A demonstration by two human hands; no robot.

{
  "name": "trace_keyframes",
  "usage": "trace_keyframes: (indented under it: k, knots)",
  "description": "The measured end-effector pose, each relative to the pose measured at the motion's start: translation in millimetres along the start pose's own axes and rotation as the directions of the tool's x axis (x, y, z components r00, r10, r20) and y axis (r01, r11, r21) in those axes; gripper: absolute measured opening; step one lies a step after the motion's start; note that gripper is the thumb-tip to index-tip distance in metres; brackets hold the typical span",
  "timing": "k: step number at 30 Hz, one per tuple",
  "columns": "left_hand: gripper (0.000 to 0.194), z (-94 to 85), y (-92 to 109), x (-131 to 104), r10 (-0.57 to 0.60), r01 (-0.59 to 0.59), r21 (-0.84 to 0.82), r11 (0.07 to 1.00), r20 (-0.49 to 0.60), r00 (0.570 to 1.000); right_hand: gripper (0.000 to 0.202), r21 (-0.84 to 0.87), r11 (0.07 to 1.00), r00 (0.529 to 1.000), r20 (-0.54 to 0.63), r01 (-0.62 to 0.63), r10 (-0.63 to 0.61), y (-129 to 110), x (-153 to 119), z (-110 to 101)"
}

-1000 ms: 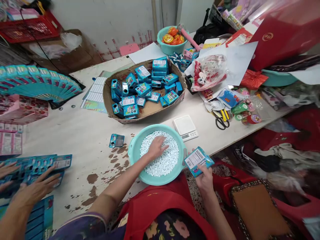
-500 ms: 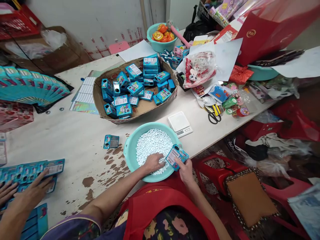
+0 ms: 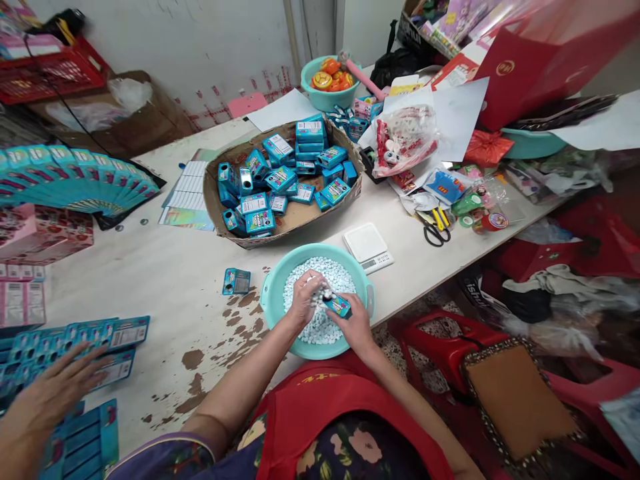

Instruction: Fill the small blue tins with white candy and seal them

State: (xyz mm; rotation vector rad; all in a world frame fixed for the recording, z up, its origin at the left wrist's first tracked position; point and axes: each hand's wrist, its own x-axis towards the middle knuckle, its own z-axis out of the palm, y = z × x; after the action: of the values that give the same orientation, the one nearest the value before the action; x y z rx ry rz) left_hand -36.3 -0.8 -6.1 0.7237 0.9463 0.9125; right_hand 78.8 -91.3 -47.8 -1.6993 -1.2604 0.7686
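Note:
A turquoise basin (image 3: 273,320) full of small white candies (image 3: 325,331) stands at the table's front edge. Over it, my right hand (image 3: 354,325) grips a small blue candy box (image 3: 337,305), its open end turned left. My left hand (image 3: 305,297) is closed around a handful of the white candies, right at the box's opening; some candies show between hand and box. One more blue box (image 3: 236,281) lies flat on the table left of the basin. Behind the basin, a cardboard tray (image 3: 295,230) holds many such boxes.
A white digital scale (image 3: 367,244) sits behind the basin's right side. Black-and-yellow scissors (image 3: 436,227) lie further right among packets. At left, a co-worker's hand (image 3: 60,383) hovers over rows of blue boxes (image 3: 117,333). A red stool (image 3: 445,333) stands right of the table.
My left hand has risen out of the candies with a handful and met the box. My right hand has brought the box left and tilted it. The co-worker's hand has lifted.

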Motion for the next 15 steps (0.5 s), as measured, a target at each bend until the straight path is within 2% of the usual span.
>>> trace_keyframes:
  k: [3,5,10,15]
  knots:
    - [0.019,6.2,-1.8,5.4,0.085,-0.091,-0.071,0.993,-0.082,0.993,0.035,-0.044,0.999,1.000,-0.006,0.027,-0.027,-0.8,-2.0,4.5]
    - [0.019,7.8,-4.0,9.0,0.096,-0.108,-0.096,0.990,-0.118,0.988,0.034,-0.078,0.997,1.000,-0.008,0.023,-0.024,-2.4,-2.4,4.9]
    - [0.023,11.9,-3.5,13.4,0.038,-0.043,-0.054,0.998,-0.101,0.994,0.029,-0.151,0.988,1.000,-0.001,-0.003,0.003,-6.4,0.4,3.9]
    - [0.031,16.5,-0.2,14.7,-0.001,0.004,0.032,0.999,-0.102,0.995,0.029,-0.125,0.992,1.000,-0.018,-0.013,0.011,-10.5,3.8,1.1]
